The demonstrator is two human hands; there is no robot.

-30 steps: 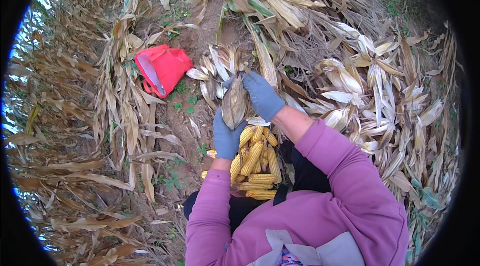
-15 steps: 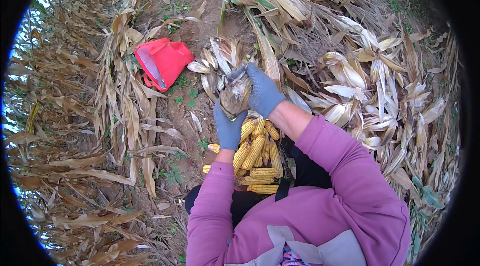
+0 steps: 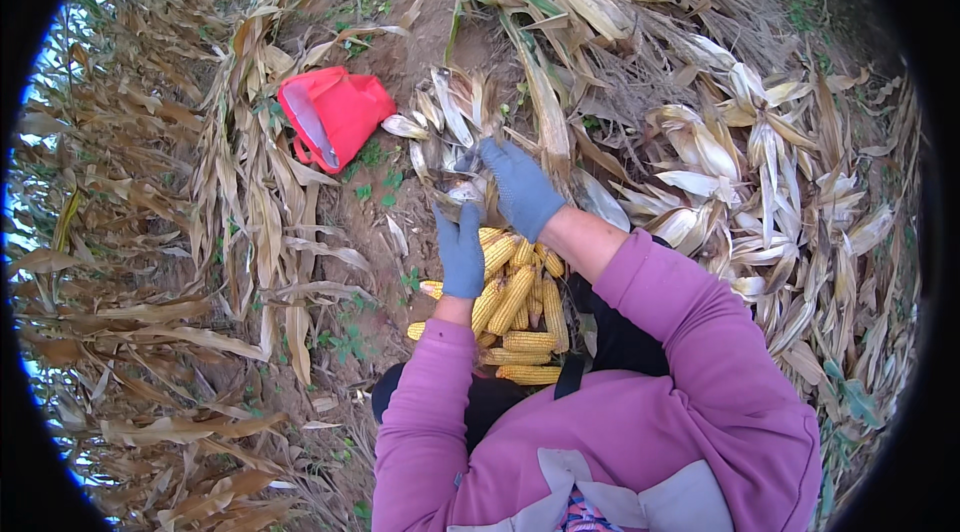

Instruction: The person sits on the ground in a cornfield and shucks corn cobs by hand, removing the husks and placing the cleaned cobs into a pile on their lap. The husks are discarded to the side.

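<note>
In front of me I hold a corn ear in dry, greyish-brown husk [image 3: 466, 194] between both gloved hands. My left hand [image 3: 461, 254], in a grey-blue knit glove, is closed round its near end. At the far end, the fingers of my right hand [image 3: 524, 190] are closed on the husk, partly covering it. A pale patch shows at the ear's near end, but most of the ear is hidden. Just below my hands lies a pile of bare yellow corn cobs [image 3: 516, 300], near my dark-trousered legs. Loose husks [image 3: 452, 104] lie just beyond the ear.
A red bag [image 3: 345, 117] with a pale opening lies on the soil at the left. Cut corn stalks [image 3: 590, 12] spread across the far side. Pale opened husks [image 3: 710, 167] are heaped at the right. Dry standing corn [image 3: 110, 192] lines the left side.
The husked ear has turned and moved slightly away from me. My right hand has tilted lower over it, and my left hand has shifted a little with it.
</note>
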